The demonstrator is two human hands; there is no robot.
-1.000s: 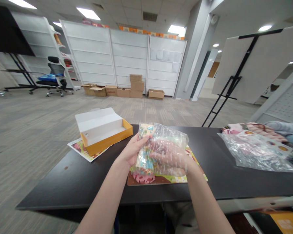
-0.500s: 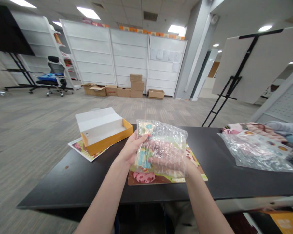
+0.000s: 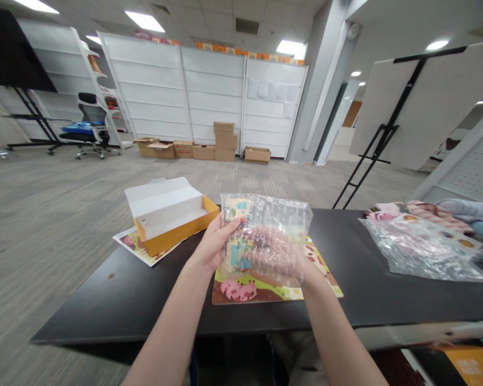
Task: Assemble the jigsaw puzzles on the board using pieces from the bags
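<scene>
My left hand (image 3: 215, 241) is closed on the left side of a clear, wrinkled plastic bag (image 3: 285, 209), its thumb across the front. Several printed card pieces (image 3: 235, 252), cream and blue, show through the plastic beside the thumb. My right hand (image 3: 276, 254) is inside the bag up to the wrist, with its fingertips close to the pieces. Wrinkles and glare blur the right fingers, so their grip is unclear. Below the bag, a colourful printed board (image 3: 241, 292) with a pink pig picture lies on the black table (image 3: 145, 305).
An open yellow box (image 3: 181, 228) with a white inside stands at the table's left, over a printed sheet (image 3: 131, 241). On the right lie a clear plastic bag (image 3: 422, 254) and folded fabrics (image 3: 438, 214). Cardboard boxes (image 3: 225, 142) line the far shelves.
The bag has shifted slightly up and is tilted more flat, with both hands moving along. My right hand stays inside it. The box and table items have not moved.
</scene>
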